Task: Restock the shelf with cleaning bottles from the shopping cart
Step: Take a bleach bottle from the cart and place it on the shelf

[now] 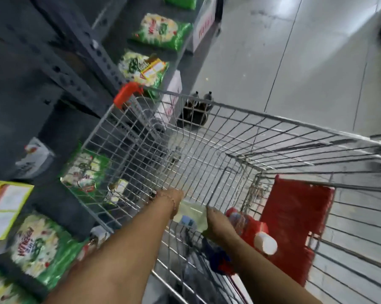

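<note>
Both my arms reach down into a wire shopping cart [207, 132]. My left hand [169, 199] and my right hand [215, 224] are on either side of a pale green bottle [191, 216] lying in the near end of the cart; the fingers wrap its sides, though blur hides the exact grip. A red bottle with a white cap [251, 229] lies just right of my right hand. The grey metal shelf [60, 69] stands to the left of the cart, holding green detergent bags [161, 32].
A red fold-down seat flap [295, 220] hangs at the cart's near right. Several more green bags [40, 246] and yellow price cards [3, 207] sit on lower shelves. Dark bottles [198, 106] stand on the floor beyond the cart. Pale tiled floor [295, 62] stretches right.
</note>
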Demonstrator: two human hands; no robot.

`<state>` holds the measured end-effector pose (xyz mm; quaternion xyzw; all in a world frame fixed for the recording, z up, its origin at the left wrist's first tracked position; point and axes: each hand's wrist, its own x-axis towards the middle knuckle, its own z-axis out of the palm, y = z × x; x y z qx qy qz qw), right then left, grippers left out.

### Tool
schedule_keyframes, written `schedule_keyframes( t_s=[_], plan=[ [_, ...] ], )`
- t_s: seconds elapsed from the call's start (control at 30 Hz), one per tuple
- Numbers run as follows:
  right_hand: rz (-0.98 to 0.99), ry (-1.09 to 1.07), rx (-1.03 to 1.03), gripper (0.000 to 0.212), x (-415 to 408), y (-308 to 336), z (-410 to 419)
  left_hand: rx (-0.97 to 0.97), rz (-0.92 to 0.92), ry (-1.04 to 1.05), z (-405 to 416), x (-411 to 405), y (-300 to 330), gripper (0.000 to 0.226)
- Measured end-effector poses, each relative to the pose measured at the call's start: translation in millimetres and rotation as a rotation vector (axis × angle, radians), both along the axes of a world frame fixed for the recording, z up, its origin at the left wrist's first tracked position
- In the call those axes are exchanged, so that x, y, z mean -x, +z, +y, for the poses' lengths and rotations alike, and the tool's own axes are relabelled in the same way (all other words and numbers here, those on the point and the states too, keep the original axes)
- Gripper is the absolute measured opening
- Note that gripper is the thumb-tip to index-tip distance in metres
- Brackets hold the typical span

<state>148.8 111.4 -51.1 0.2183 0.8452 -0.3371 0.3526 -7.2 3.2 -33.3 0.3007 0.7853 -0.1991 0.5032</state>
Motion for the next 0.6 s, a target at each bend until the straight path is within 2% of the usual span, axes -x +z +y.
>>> schedule_keyframes(
  t_s=[0.13, 0.23, 0.33, 0.43, 0.53, 0.6],
  plan=[
    [0.051, 0.048, -0.08, 0.088, -1.1, -14.4, -14.3, 0.034, -0.062, -0.018, 2.4, 1.6, -2.7, 0.093],
    [0.011, -0.038, -0.004, 0.086, -0.1, -15.3, -11.2, 0.05, -0.128, 0.042, -3.0, 11.7, 3.0, 0.101],
    [-0.073, -0.134, 0.166, 0.079, 6.0, -8.3, 1.0, 0.092, -0.236, 0.205, -4.2, 31.5, 25.6, 0.113],
    [-0.144, -0.206, 0.332, 0.087, 21.2, 16.0, 14.8, 0.058, -0.337, 0.37, -0.6, 56.7, 68.0, 0.107],
    [-0.183, -0.259, 0.514, 0.099, 36.7, 67.4, 24.2, 0.013, -0.296, 0.294, 3.6, 79.5, 141.1, 0.096],
    [-0.157, -0.299, 0.66, 0.097, 44.9, 110.1, 25.7, -0.022, -0.248, 0.279, 3.3, 97.5, 198.6, 0.08]
  ],
)
